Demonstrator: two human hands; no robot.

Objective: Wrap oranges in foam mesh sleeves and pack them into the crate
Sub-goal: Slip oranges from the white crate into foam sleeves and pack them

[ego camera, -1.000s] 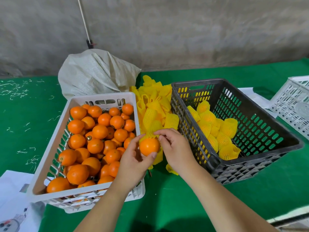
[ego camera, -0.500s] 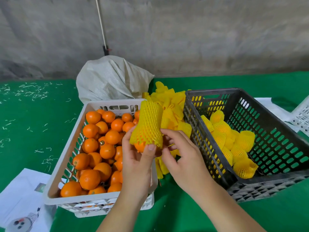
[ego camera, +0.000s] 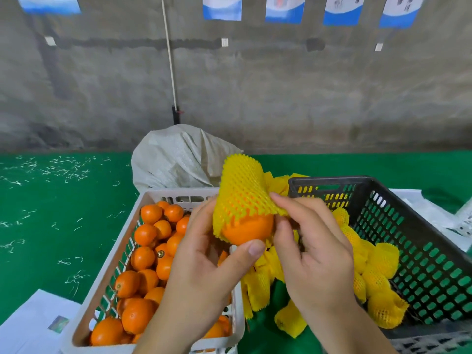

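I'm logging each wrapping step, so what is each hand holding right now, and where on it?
The left hand cups the orange from below; the right hand pinches the foam sleeve at its lower right edge.

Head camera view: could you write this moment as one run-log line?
step: sleeving | left hand: holds round orange fruit | right hand: pinches yellow foam mesh sleeve | fruit: partly covered | black plastic crate: not yet

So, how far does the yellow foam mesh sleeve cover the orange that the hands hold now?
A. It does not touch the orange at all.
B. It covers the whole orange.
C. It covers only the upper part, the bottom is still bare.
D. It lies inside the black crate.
C: the foam mesh sleeve sits over the top of the orange, whose bare lower part shows between the left hand and the right hand.
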